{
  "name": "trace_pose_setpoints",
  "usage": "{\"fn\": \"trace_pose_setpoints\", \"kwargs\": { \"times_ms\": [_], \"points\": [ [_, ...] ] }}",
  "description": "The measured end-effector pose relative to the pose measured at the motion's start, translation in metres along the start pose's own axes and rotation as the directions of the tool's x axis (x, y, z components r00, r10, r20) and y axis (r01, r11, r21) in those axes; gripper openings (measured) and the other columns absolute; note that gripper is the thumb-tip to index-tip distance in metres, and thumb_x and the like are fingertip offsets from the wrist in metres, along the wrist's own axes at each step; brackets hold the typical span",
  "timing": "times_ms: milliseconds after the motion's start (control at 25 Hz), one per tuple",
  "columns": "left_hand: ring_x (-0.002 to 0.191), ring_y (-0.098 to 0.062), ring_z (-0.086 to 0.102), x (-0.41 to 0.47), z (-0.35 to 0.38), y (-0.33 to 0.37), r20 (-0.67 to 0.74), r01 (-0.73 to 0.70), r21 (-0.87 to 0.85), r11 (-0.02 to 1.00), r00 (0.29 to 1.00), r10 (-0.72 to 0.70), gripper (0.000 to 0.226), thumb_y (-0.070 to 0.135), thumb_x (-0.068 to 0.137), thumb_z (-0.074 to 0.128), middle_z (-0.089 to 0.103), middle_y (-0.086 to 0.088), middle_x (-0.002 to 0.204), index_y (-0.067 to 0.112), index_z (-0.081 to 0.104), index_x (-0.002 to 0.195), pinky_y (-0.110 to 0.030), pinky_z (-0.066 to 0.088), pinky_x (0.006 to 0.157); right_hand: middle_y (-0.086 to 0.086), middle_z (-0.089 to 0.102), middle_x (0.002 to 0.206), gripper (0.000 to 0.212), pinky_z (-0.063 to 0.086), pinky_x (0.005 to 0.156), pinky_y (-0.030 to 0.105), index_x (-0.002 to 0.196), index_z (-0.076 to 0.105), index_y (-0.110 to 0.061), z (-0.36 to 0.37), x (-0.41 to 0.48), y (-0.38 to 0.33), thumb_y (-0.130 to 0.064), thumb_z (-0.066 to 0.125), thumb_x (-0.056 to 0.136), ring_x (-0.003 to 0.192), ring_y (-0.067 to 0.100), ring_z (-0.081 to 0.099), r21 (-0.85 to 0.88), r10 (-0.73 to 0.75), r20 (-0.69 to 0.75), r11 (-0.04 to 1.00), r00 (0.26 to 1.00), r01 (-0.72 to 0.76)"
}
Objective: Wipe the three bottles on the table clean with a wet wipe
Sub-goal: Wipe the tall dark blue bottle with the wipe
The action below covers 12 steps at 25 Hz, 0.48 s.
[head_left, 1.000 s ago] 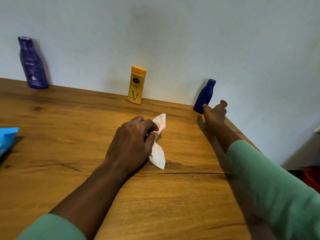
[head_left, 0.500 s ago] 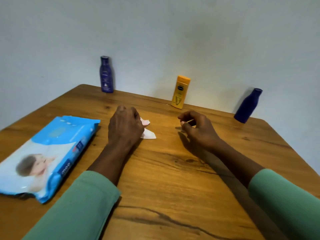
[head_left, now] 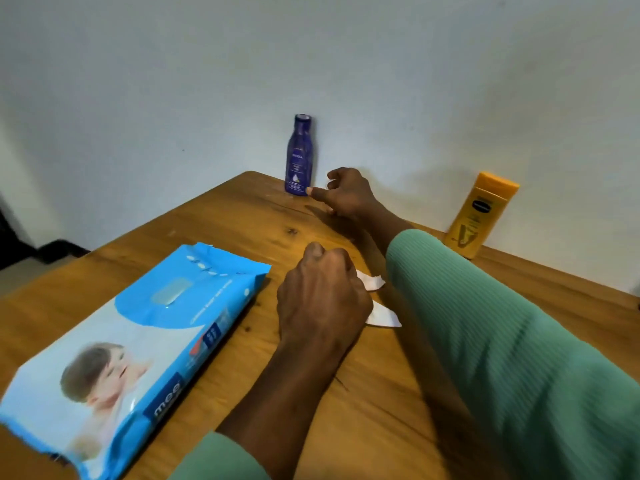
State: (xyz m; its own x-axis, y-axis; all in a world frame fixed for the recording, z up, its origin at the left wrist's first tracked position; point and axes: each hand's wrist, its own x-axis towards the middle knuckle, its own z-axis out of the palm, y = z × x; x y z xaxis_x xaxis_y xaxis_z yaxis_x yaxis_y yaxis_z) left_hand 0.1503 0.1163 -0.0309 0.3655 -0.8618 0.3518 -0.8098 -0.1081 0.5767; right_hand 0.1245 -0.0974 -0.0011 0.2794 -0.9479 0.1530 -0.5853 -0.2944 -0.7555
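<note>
A tall dark-blue bottle [head_left: 300,155] stands upright at the table's far corner against the wall. My right hand [head_left: 346,194] is just to its right, fingers spread, thumb tip almost at the bottle's base, holding nothing. A yellow bottle [head_left: 479,214] stands by the wall at the right. The third bottle is out of view. My left hand [head_left: 320,296] rests on the table in the middle, closed on a white wet wipe [head_left: 379,306] whose ends stick out to its right.
A large blue pack of baby wipes [head_left: 117,344] lies flat on the wooden table [head_left: 381,393] at the left, close to my left hand. The wall runs directly behind the bottles. The table's left edge drops to a dark floor.
My right hand left the small blue bottle at the right, crossed the table and reached to the tall blue bottle. The view swung left. My left hand kept the wipe.
</note>
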Motion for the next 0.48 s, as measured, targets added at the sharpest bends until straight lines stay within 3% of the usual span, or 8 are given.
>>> {"fn": "trace_pose_setpoints", "kwargs": {
  "times_ms": [120, 240, 360, 480],
  "points": [
    [0.09, -0.004, 0.047, 0.0, -0.004, -0.003, -0.09, 0.052, -0.115, 0.992, 0.994, -0.063, 0.016, 0.031, 0.095, 0.063, 0.055, 0.01, 0.108, 0.031, 0.07, 0.109, -0.009, 0.03, 0.062, 0.006, 0.072, 0.121, 0.073, 0.062, 0.089, 0.049, 0.132, 0.06, -0.014, 0.024, 0.019, -0.007, -0.058, 0.085, 0.078, 0.1, 0.027, 0.073, -0.02, -0.052, -0.076, 0.999, 0.996, 0.05],
    [0.086, -0.002, 0.046, 0.002, -0.006, -0.006, -0.123, 0.098, -0.242, 0.965, 0.984, -0.131, 0.014, 0.024, 0.09, 0.064, 0.054, 0.012, 0.103, 0.031, 0.071, 0.099, -0.008, 0.026, 0.057, 0.002, 0.076, 0.121, 0.063, 0.06, 0.089, 0.045, 0.129, 0.066, -0.02, 0.041, 0.028, -0.011, -0.056, 0.083, 0.08, 0.102, 0.023, 0.071, -0.058, -0.125, -0.157, 0.991, 0.98, 0.117],
    [0.086, -0.001, 0.052, 0.006, -0.003, -0.01, -0.16, 0.13, -0.357, 0.925, 0.967, -0.198, 0.014, 0.022, 0.089, 0.065, 0.061, 0.011, 0.104, 0.031, 0.073, 0.094, -0.007, 0.03, 0.06, 0.005, 0.077, 0.12, 0.051, 0.063, 0.087, 0.05, 0.127, 0.069, -0.015, 0.043, 0.028, -0.009, -0.045, 0.082, 0.087, 0.095, 0.027, 0.076, 0.082, -0.034, -0.175, 0.995, 0.984, 0.049],
    [0.092, -0.004, 0.063, 0.01, 0.002, -0.011, -0.164, 0.156, -0.491, 0.857, 0.95, -0.267, 0.018, 0.021, 0.091, 0.066, 0.064, 0.012, 0.11, 0.037, 0.07, 0.096, -0.016, 0.055, 0.068, 0.006, 0.073, 0.128, 0.057, 0.066, 0.084, 0.042, 0.136, 0.063, -0.013, 0.02, -0.004, -0.006, -0.04, 0.081, 0.089, 0.098, 0.024, 0.075, 0.28, 0.02, -0.185, 0.959, 0.982, 0.033]
  ]
}}
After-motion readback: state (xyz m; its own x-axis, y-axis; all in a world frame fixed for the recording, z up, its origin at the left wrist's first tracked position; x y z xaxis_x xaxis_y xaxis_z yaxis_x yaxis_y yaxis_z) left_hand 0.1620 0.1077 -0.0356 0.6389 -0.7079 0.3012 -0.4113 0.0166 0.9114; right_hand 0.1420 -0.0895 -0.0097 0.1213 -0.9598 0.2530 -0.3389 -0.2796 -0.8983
